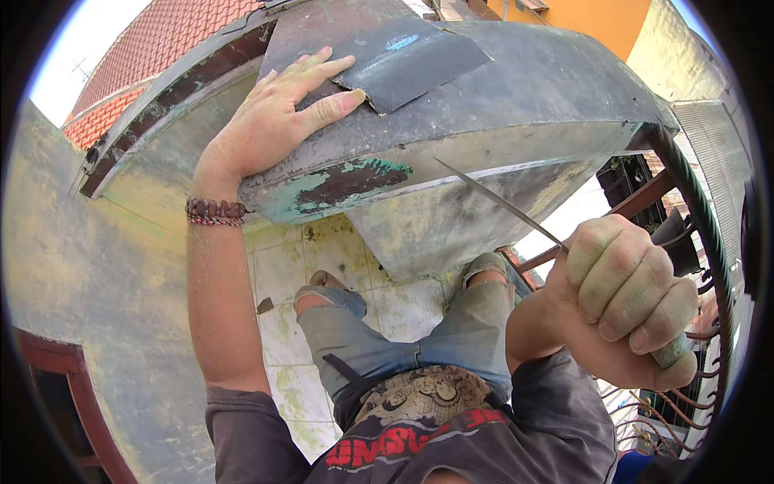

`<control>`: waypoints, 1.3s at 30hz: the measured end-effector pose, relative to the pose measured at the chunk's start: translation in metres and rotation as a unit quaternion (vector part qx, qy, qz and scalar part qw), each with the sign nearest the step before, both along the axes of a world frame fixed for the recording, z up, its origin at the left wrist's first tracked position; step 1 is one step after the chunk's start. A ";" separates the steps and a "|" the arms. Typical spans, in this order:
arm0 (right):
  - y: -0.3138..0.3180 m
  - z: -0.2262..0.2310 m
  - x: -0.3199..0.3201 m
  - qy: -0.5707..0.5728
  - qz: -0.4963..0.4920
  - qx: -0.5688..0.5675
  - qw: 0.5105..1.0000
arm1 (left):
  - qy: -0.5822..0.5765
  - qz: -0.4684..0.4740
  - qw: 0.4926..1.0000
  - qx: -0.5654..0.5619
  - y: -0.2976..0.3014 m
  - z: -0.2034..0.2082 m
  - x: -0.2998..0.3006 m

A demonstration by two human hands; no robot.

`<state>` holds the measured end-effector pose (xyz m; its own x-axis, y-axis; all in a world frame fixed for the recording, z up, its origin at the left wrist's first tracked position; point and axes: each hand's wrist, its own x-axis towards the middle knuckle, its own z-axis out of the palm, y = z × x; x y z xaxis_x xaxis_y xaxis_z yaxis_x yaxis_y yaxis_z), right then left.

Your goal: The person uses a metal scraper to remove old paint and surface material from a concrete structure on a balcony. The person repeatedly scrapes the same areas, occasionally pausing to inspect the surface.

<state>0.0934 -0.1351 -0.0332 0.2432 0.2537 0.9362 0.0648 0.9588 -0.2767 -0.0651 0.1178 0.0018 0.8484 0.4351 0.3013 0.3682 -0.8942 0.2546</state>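
Observation:
My left hand point(284, 109) lies flat, fingers spread, on the top of a weathered grey concrete ledge point(548, 81). Its thumb and fingertips reach the near edge of a thin dark sheet point(423, 68) with a bluish smear, which lies on that surface. At the right, my right hand point(625, 294) is closed in a fist around the greenish handle of a thin-bladed knife point(500, 199). The blade points up and left, seen nearly edge-on, its tip in front of the ledge's side. Green and brown flaking paint point(351, 184) shows on that side below my left hand.
A twisted dark metal railing point(695, 194) curves down close to my right hand. Mottled plaster wall point(105, 274) stands at the left, with a brown-framed window point(68, 403). Below are stained white floor tiles point(282, 274) and my legs. A tiled roof point(161, 48) rises beyond.

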 end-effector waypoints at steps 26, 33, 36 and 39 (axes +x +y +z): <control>0.000 -0.009 -0.005 0.028 -0.005 0.000 1.000 | -0.002 0.002 1.000 0.000 -0.001 -0.001 -0.004; 0.002 -0.011 -0.009 0.036 0.001 0.000 0.999 | -0.003 0.001 1.000 -0.002 -0.001 0.000 -0.002; -0.011 -0.008 -0.002 0.046 0.011 -0.001 0.999 | -0.003 -0.004 1.000 -0.004 -0.001 0.001 -0.001; 0.009 -0.014 -0.015 0.086 0.009 -0.001 0.996 | -0.001 -0.001 1.000 -0.009 -0.002 0.000 -0.002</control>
<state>0.0786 -0.1264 -0.0474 0.3955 0.2618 0.8804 -0.0016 0.9587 -0.2844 -0.0674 0.1157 0.0017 0.8485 0.4393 0.2951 0.3666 -0.8901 0.2709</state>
